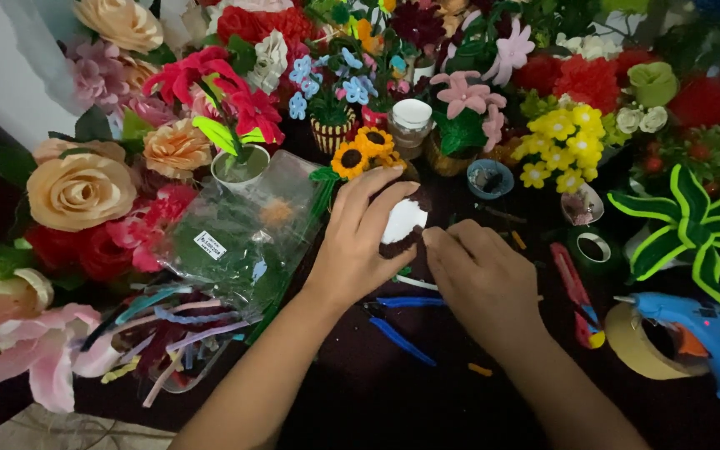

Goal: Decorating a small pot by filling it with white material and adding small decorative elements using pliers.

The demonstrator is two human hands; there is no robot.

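Note:
My left hand grips a small white foam piece wrapped partly in dark brown fuzzy pipe cleaner, held just above the dark table. My right hand pinches the brown wrap at the piece's lower right edge with thumb and forefinger. Small yellow sunflowers made of pipe cleaner stand right behind the left fingers. Blue-handled pliers lie on the table under my wrists.
A clear bag of green pipe cleaners and loose coloured ones lie left. A red cutter, green tape roll, tan tape roll and blue glue gun lie right. Artificial flowers crowd the back and left.

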